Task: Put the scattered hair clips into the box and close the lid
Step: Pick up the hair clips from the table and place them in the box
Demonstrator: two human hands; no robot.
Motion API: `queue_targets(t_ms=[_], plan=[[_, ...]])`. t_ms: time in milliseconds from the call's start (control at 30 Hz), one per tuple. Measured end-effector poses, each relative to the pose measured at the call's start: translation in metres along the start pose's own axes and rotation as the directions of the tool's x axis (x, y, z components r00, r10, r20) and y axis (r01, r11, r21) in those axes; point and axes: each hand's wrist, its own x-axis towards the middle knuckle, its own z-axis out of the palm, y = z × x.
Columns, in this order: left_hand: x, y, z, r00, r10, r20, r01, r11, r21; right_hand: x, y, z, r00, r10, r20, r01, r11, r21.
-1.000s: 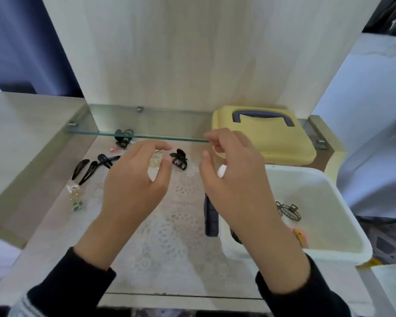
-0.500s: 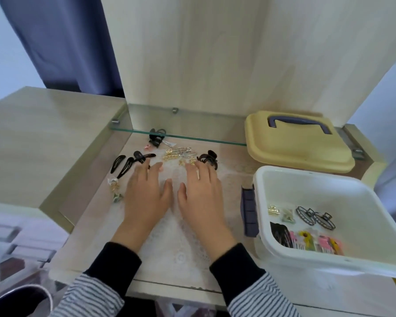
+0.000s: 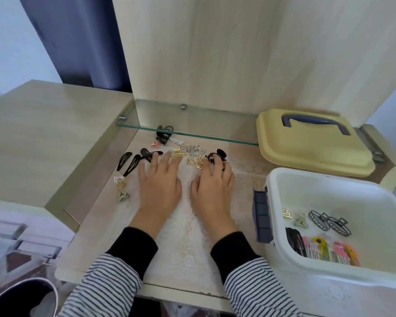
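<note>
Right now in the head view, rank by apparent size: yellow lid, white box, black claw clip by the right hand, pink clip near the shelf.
1. white box (nearer the camera, so unsure)
2. yellow lid
3. black claw clip
4. pink clip

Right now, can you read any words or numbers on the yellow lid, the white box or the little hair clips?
No text can be read anywhere.
Yellow plastic lid with the blue handle: plain, no label.
White plastic box: plain, no label.
Scattered black, gold and silver hair clips: too small to show any marks.
</note>
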Motion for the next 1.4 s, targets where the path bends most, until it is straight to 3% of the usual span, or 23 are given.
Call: queue_targets(t_ms=[367,700,1067,1300,1400], plan=[[0.008,0.009,0.007,1.0,0.012,0.014,-0.012,0.999,-0.048,-0.002,0.0,0.003,0.999,0.027,-0.025,-0.026,0.999,0.021],[0.002,0.01,0.005,0.993,0.01,-0.115,-0.028,0.987,-0.156,-0.004,0.001,0.001,0.994,-0.009,-0.108,0.013,0.999,0.039],[0.001,0.011,0.002,0.99,0.044,-0.135,-0.063,0.988,-0.14,-0.003,0.002,0.0,0.998,-0.047,-0.031,0.049,0.997,0.067],[-0.002,0.014,-0.005,0.974,0.089,-0.209,-0.113,0.988,-0.106,-0.004,-0.002,-0.006,0.999,-0.037,-0.025,0.04,0.985,0.167],[0.001,0.015,-0.006,0.967,0.063,-0.247,-0.088,0.992,-0.092,-0.007,-0.01,-0.026,1.0,-0.004,0.003,0.003,0.942,0.335]])
